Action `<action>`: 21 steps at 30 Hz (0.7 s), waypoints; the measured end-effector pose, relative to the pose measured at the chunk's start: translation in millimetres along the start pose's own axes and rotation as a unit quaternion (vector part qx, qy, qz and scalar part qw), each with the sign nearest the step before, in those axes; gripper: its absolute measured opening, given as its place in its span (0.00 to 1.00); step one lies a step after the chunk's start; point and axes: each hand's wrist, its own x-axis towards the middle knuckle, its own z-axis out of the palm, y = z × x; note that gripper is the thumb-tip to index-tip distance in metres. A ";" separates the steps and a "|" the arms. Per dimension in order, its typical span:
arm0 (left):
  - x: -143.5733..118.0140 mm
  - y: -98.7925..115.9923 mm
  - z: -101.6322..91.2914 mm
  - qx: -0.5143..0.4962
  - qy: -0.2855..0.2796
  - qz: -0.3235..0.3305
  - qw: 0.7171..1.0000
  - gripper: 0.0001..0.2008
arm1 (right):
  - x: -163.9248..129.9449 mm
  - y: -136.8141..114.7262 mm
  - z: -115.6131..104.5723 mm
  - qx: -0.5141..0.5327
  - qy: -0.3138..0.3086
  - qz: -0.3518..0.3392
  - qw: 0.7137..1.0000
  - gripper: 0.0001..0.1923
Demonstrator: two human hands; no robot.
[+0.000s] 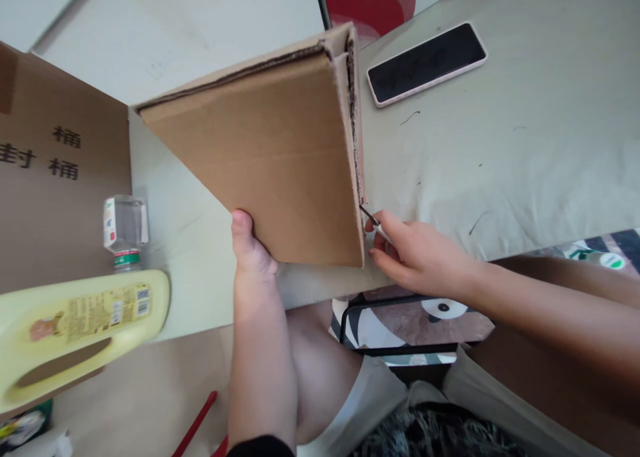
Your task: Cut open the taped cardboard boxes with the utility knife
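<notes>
A brown cardboard box (260, 150) stands tilted on the pale cloth-covered surface, its cut edges facing up and to the right. My left hand (253, 247) grips its lower left edge, thumb on the near face and the other fingers hidden behind. At the box's lower right edge, my right hand (405, 247) is closed around a small tool (381, 230) with a whitish handle and a thin dark metal end. That end touches the cardboard edge or goes into the gap there; I cannot tell which. The tool's exact kind is unclear.
A phone (427, 64) lies right of the box, with dark thread-like bits on the cloth (540, 157). To the left are a clear plastic bottle (127, 224), a yellow jug (90, 317) and a large printed carton (65, 190). A red rod (195, 424) shows below.
</notes>
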 end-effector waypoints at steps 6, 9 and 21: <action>-0.4 1.2 2.2 0.006 -0.009 0.005 1.000 0.25 | -0.7 1.5 1.8 0.003 0.013 -0.015 1.000 0.09; -1.1 1.6 2.1 0.002 -0.003 -0.001 1.000 0.27 | -1.0 2.1 1.9 0.004 0.020 -0.023 1.000 0.08; -1.3 1.1 2.1 0.006 0.004 0.002 1.000 0.25 | -0.9 2.6 0.8 0.008 0.014 -0.019 1.000 0.08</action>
